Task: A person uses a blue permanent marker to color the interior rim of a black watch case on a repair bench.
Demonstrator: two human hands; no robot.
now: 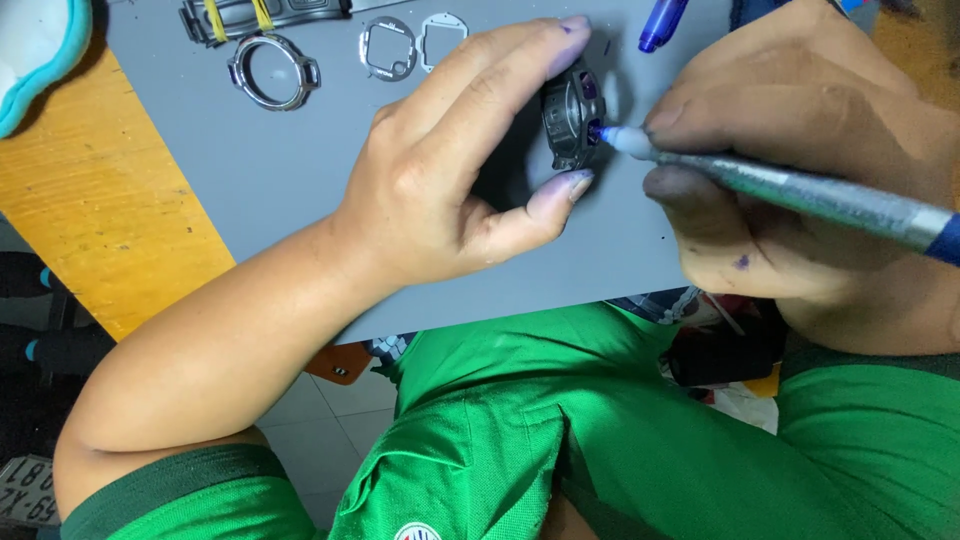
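My left hand [455, 170] pinches a small dark metal watch case [572, 115] between forefinger and thumb, holding it on edge over a grey mat [270, 190]. My right hand [800, 170] grips a silvery pen-shaped tool [800, 190] whose pale tip touches the case's right side, where a purple stain shows. Purple marks are on my fingertips.
At the mat's far edge lie a round metal ring [272, 72], two small square frames [388, 48] [443, 38], a dark strap piece with yellow bands [262, 14] and a blue pen cap [662, 24]. A wooden table [100, 210] lies under the mat, with a turquoise-rimmed object [35, 45] at the left corner.
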